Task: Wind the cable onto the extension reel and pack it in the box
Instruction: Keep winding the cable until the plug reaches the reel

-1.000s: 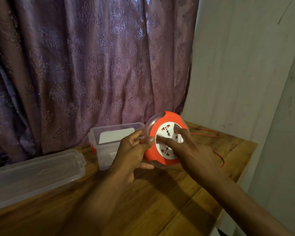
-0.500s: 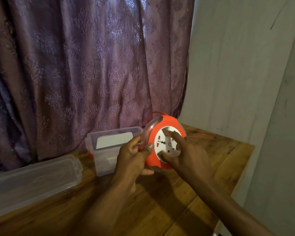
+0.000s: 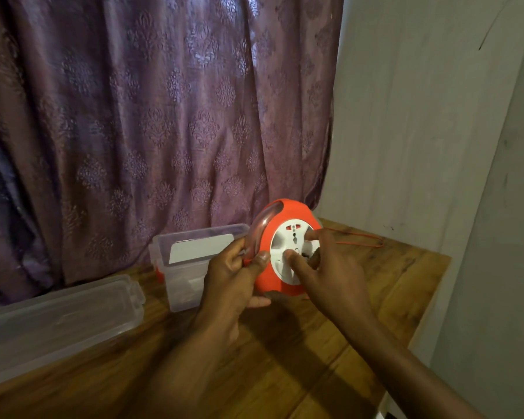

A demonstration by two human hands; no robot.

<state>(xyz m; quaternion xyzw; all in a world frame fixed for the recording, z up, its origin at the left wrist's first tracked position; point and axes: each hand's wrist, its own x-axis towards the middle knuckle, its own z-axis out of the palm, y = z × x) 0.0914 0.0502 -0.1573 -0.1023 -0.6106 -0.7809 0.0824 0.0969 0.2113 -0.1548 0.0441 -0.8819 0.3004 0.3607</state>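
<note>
Lower centre of the frame, the left hand (image 3: 233, 279) clamps the clear handle of the orange extension reel (image 3: 285, 246), held on edge just above the desk (image 3: 285, 358). The right hand (image 3: 330, 267) has fingertips (image 3: 291, 255) pressed on the white socket face (image 3: 288, 252), not gripping. Winding goes best with the left grip firm and the face turned evenly, keeping light tension. Behind, at right, loose orange cable (image 3: 360, 238) lies slack. The open clear box (image 3: 194, 261) waits left of the reel, its lid (image 3: 58, 316) nearer the left edge.
</note>
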